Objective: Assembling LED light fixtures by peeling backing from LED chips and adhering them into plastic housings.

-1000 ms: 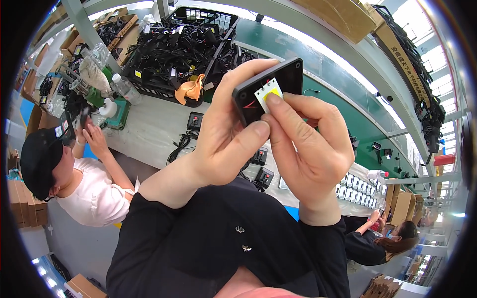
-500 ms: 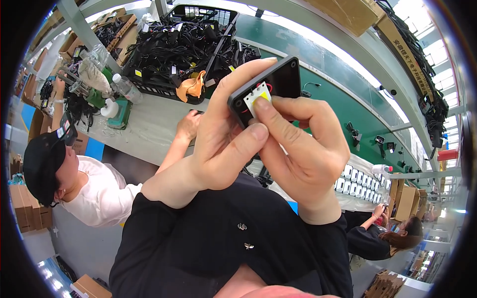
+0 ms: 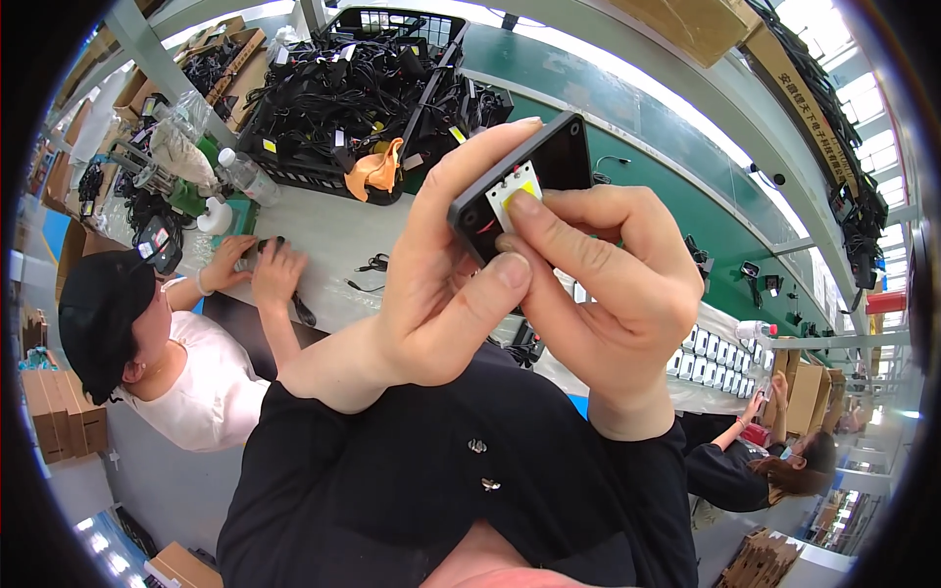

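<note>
Hands hold one small black housing (image 3: 524, 181), raised close before my face. My left hand (image 3: 446, 294) wraps it from the left side, fingers over its top edge and thumb under, so I judge it cannot turn. My right hand (image 3: 613, 284) closes from the right side, and its fingertip presses on the yellow-white chip (image 3: 517, 189) inside the open face. The two hands touch each other around the piece. Beyond my left hand lies the pale desk (image 3: 323, 230), where another person's hands work near its edge. Further behind is a black crate of cables (image 3: 363, 83). Beyond my right hand stands a row of small white parts (image 3: 711, 353). Free room is mostly above the desk.
</note>
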`<control>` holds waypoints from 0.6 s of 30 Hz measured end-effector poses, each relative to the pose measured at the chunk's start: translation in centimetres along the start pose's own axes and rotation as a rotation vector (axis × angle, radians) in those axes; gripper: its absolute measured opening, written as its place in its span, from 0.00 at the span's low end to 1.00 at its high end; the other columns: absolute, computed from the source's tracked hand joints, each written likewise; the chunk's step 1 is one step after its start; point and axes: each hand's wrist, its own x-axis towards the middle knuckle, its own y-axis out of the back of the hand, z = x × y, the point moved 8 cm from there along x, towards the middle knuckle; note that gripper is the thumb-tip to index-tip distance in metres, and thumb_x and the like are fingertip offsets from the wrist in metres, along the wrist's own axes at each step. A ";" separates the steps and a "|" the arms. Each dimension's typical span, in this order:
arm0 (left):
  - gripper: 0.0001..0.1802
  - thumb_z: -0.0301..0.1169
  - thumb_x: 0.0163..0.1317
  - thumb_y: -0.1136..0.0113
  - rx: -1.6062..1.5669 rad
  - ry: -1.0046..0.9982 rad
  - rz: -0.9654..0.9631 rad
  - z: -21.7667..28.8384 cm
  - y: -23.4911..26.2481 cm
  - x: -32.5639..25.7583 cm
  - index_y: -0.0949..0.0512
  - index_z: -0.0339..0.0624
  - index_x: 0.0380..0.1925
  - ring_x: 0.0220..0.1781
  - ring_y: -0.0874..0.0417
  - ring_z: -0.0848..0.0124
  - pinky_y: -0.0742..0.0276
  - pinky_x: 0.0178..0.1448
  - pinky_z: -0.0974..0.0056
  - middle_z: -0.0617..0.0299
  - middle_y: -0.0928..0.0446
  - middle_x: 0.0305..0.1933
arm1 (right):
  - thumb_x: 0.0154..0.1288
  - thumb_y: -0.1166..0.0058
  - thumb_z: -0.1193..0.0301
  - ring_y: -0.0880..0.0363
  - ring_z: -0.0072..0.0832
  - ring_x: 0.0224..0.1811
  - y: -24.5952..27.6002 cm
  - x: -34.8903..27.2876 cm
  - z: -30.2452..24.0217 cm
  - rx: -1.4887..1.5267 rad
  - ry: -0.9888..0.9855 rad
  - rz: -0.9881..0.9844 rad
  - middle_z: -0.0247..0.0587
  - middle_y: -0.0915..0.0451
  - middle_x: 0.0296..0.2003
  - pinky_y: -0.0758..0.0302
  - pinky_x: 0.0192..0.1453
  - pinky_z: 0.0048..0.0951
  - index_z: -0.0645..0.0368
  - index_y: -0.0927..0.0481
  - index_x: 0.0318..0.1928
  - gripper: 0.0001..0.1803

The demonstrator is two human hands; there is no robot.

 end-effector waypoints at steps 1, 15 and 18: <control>0.33 0.21 0.61 0.55 -0.001 0.002 0.000 0.0 0.0 0.0 0.52 0.28 0.65 0.57 0.33 0.72 0.39 0.61 0.68 0.52 0.38 0.59 | 0.38 0.36 0.82 0.26 0.27 0.24 -0.1 0.0 0.0 0.004 -0.005 -0.002 0.39 0.23 0.28 0.30 0.26 0.23 0.62 0.16 0.36 0.17; 0.37 0.34 0.59 0.51 0.039 0.099 0.148 -0.7 2.0 0.0 0.51 0.35 0.66 0.63 0.32 0.57 0.36 0.66 0.56 0.44 0.37 0.62 | 0.38 0.38 0.87 0.23 0.25 0.25 0.9 0.2 1.1 0.095 -0.032 0.017 0.40 0.21 0.30 0.28 0.26 0.20 0.63 0.17 0.36 0.18; 0.36 0.34 0.59 0.51 0.051 0.092 0.174 -0.9 2.7 0.1 0.50 0.35 0.65 0.63 0.32 0.53 0.34 0.64 0.53 0.43 0.35 0.60 | 0.39 0.37 0.86 0.24 0.24 0.25 0.6 -0.5 0.7 0.175 -0.147 -0.116 0.41 0.21 0.33 0.29 0.27 0.21 0.61 0.16 0.36 0.18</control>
